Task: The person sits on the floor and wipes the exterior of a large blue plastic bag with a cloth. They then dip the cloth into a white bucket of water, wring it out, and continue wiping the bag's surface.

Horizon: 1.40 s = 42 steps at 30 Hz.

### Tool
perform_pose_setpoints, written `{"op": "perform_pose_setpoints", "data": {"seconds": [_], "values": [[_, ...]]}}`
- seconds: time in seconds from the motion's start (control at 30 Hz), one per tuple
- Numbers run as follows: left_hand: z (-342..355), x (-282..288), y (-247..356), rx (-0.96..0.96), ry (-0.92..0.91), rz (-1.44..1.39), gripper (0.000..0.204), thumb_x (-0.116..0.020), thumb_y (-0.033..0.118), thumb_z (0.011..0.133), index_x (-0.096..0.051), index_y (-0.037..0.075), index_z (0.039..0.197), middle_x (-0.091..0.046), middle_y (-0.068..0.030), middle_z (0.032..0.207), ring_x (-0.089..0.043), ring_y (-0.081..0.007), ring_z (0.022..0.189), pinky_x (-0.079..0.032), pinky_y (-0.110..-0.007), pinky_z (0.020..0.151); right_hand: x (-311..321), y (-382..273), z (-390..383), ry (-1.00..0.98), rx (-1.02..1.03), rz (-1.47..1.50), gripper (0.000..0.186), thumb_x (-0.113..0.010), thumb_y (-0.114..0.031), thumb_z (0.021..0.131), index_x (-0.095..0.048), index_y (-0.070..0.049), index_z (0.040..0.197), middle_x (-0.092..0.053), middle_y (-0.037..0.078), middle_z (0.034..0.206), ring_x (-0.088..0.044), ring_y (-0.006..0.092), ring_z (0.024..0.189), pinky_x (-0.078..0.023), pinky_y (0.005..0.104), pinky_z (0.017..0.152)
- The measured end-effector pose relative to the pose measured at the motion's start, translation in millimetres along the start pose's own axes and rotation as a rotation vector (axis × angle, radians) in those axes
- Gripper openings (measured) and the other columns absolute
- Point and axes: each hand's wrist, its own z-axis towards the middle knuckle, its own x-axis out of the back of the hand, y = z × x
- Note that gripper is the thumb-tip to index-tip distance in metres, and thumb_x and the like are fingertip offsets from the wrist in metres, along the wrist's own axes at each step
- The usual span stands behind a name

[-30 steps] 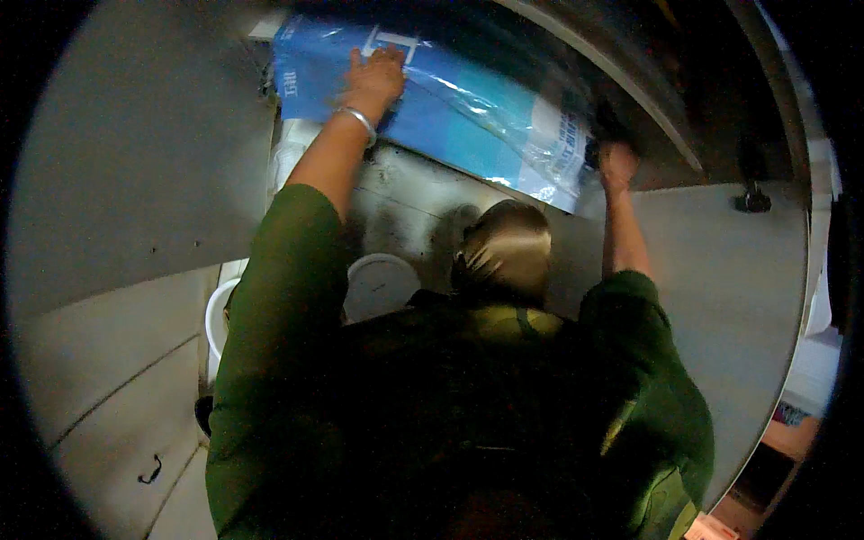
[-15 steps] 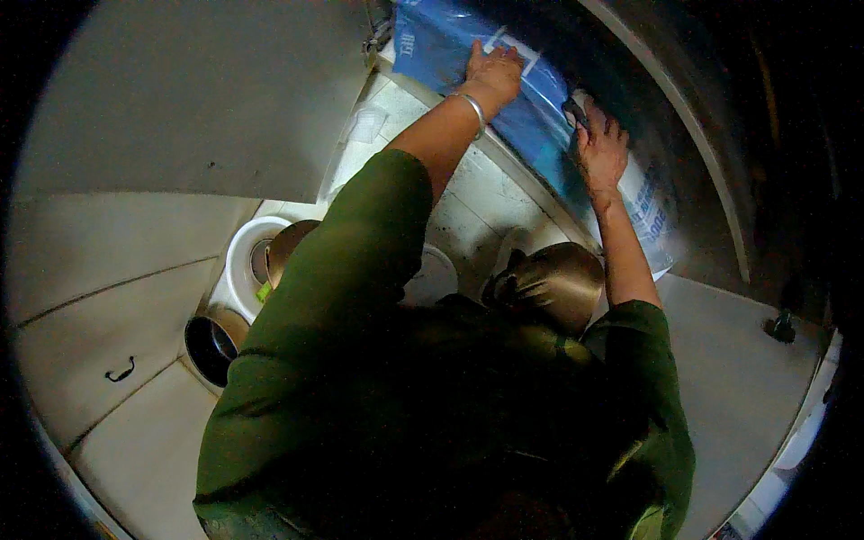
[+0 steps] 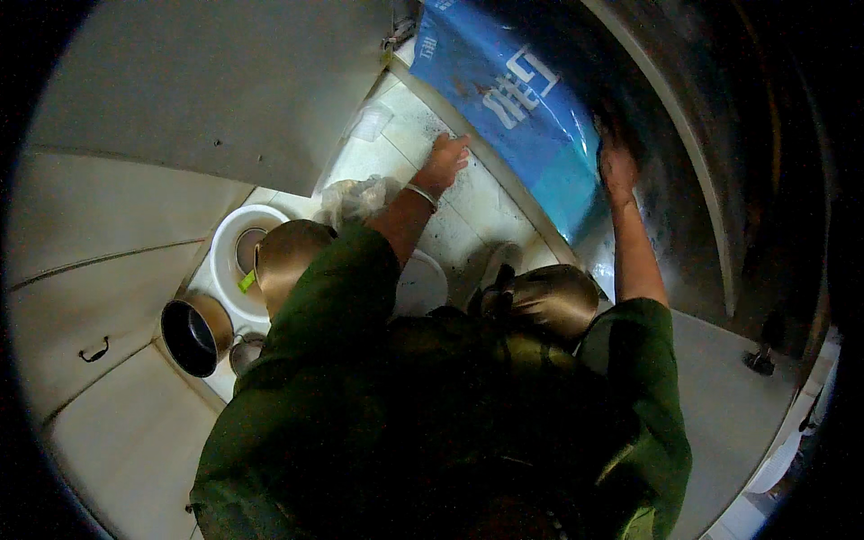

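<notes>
The blue bag (image 3: 522, 108) stands at the far end of the tiled counter (image 3: 400, 135), leaning against the dark curved metal surface (image 3: 711, 180) on your right, with its pale lower end reaching down toward the counter's right edge.

Nearest to you, your own green sleeves fill the lower half of the view. Just past them sit two brass-coloured pots — one (image 3: 292, 256) by your left elbow and one (image 3: 549, 297) under your right arm — and both arms pass over them to reach the bag. A white bowl (image 3: 236, 261) holds the left pot, and a dark open-mouthed steel pot (image 3: 193, 335) stands at the counter's left edge, with a small steel cup (image 3: 245, 353) just beside it. A white dish (image 3: 423, 283) peeks out between your arms.

Further on, a crumpled clear plastic bag (image 3: 360, 198) lies just beside your left forearm, and a small clear container (image 3: 371, 121) lies beyond it near the wall.

Your left hand (image 3: 443, 162), a bangle on its wrist, rests on the tiles right at the bag's lower edge — fingers curled loosely, and I cannot tell whether they grip anything. Your right hand (image 3: 616, 162) lies flat with fingers spread against the bag's right side, pressing rather than clasping.
</notes>
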Motion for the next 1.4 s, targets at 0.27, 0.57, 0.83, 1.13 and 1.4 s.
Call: {"op": "perform_pose_setpoints", "data": {"seconds": [0.27, 0.57, 0.83, 1.13, 1.4], "values": [[-16, -49, 5, 0.126, -0.214, -0.277, 0.047, -0.059, 0.030, 0.075, -0.041, 0.008, 0.113, -0.041, -0.0098, 0.115, -0.044, -0.0270, 0.101, -0.035, -0.041, 0.085, 11, 15, 6, -0.110, -0.049, 0.028, 0.035, -0.039, -0.027, 0.083, -0.046, -0.018, 0.117, -0.048, 0.011, 0.115, -0.044, 0.0287, 0.105, -0.032, 0.0351, 0.090], [-43, -24, 14, -0.436, -0.238, 0.333, 0.030, -0.053, 0.009, 0.078, -0.045, 0.002, 0.106, -0.049, -0.0123, 0.107, -0.049, -0.0238, 0.097, -0.040, -0.036, 0.084, 41, 97, -17, -0.237, -0.162, -0.008, 0.035, -0.040, -0.027, 0.083, -0.046, -0.018, 0.116, -0.045, 0.012, 0.118, -0.043, 0.0296, 0.106, -0.032, 0.0374, 0.089], [-34, -57, 37, 0.033, -0.373, -0.701, 0.035, -0.040, 0.022, 0.085, -0.040, 0.003, 0.114, -0.044, -0.0117, 0.117, -0.042, -0.0271, 0.108, -0.030, -0.044, 0.093, 39, 135, -30, -0.241, -0.120, -0.146, 0.035, -0.040, -0.028, 0.083, -0.047, -0.018, 0.116, -0.043, 0.012, 0.120, -0.042, 0.0305, 0.106, -0.032, 0.0394, 0.088], [-52, -56, 41, -0.033, -0.314, -0.720, 0.034, -0.041, 0.021, 0.086, -0.040, 0.004, 0.115, -0.046, -0.0108, 0.114, -0.043, -0.0252, 0.106, -0.030, -0.041, 0.094, 49, 13, -42, -0.264, -0.161, -0.233, 0.036, -0.041, -0.029, 0.082, -0.047, -0.017, 0.116, -0.037, 0.014, 0.125, -0.038, 0.0315, 0.110, -0.029, 0.0451, 0.089], [-59, -55, 52, -0.030, -0.319, -0.718, 0.035, -0.043, 0.026, 0.086, -0.040, 0.004, 0.113, -0.046, -0.0087, 0.115, -0.043, -0.0243, 0.106, -0.030, -0.040, 0.094, -1, -34, -17, -0.260, 0.034, 0.349, 0.053, -0.028, -0.044, 0.085, -0.037, -0.007, 0.122, -0.034, 0.018, 0.126, -0.029, 0.0347, 0.117, -0.021, 0.0461, 0.096]]}}
